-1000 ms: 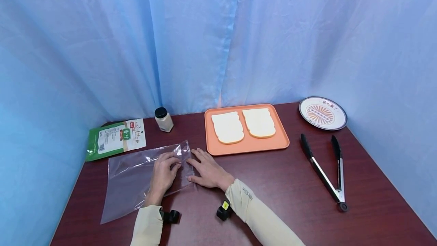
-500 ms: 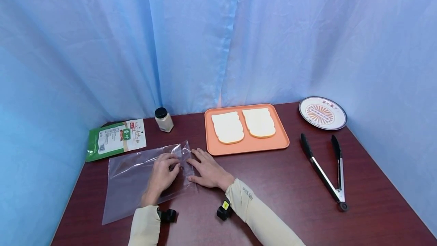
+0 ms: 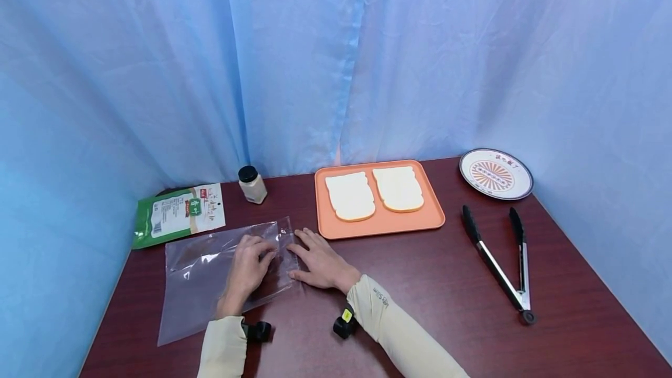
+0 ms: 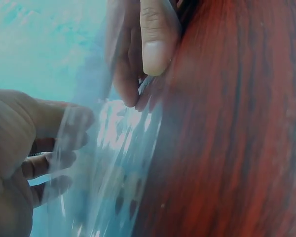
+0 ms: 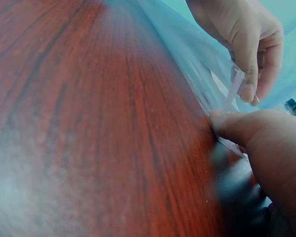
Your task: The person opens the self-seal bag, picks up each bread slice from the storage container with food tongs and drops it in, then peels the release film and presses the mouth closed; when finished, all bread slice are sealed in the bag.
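Note:
A clear plastic bag (image 3: 210, 284) lies flat on the left of the table. My left hand (image 3: 247, 270) pinches the upper layer near its right-hand edge between thumb and fingers. In the right wrist view, that edge stands lifted in the left hand (image 5: 254, 49), apart from the layer below. My right hand (image 3: 320, 261) lies with fingers spread, pressing the bag's edge strip to the table; its thumb (image 5: 232, 126) rests on the plastic. In the left wrist view, the film (image 4: 113, 138) stretches between both hands, glossy and see-through.
Behind the bag are a green-and-white food packet (image 3: 178, 214) and a black-capped jar (image 3: 253, 185). An orange tray (image 3: 328, 226) bears two bread slices (image 3: 352, 196). At right are a patterned plate (image 3: 496, 174) and spread tongs (image 3: 499, 267). Blue curtains (image 3: 336, 74) enclose the table.
My left hand has shifted slightly left and drawn the bag's upper layer leftward, uncovering more of the lower layer's edge strip. The right hand has stayed in place.

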Demonstrator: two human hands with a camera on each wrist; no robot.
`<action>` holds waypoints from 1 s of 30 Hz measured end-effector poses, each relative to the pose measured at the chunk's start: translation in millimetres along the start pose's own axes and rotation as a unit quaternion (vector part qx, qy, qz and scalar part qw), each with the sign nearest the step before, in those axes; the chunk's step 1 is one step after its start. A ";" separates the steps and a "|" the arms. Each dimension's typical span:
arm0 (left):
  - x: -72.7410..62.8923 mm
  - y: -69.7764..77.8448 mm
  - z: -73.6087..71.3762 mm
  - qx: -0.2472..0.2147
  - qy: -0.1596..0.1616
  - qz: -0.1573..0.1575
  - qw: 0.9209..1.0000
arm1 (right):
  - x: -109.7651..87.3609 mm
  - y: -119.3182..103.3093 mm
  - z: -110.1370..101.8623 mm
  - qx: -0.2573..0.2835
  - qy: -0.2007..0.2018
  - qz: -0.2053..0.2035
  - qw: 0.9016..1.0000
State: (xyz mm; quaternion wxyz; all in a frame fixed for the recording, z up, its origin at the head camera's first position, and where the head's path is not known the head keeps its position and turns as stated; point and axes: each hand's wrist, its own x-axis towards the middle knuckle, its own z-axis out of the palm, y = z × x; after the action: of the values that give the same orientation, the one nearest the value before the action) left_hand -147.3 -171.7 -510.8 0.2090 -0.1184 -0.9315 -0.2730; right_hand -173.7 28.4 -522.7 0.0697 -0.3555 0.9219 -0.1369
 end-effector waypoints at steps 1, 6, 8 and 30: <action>0.2 0.4 0.0 -0.003 0.001 0.000 1.000 | 0.0 0.1 0.1 -0.002 0.001 0.000 1.000; 0.3 2.1 -0.2 -0.011 0.005 -0.002 1.000 | 0.7 0.2 -0.4 0.000 -0.007 0.004 1.000; 0.1 2.6 -0.3 -0.010 0.004 -0.005 1.000 | 1.0 0.3 -1.1 0.003 -0.013 0.006 1.000; -1.3 -0.2 1.0 -0.024 0.012 0.024 0.999 | -41.4 6.7 -49.8 0.081 0.093 0.007 0.992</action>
State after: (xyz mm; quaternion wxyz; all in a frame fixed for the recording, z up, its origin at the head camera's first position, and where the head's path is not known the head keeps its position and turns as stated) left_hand -146.5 -171.4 -512.2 0.2236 -0.1419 -0.9193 -0.2913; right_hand -158.7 71.3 -476.0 0.0131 -0.3276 0.9130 -0.2429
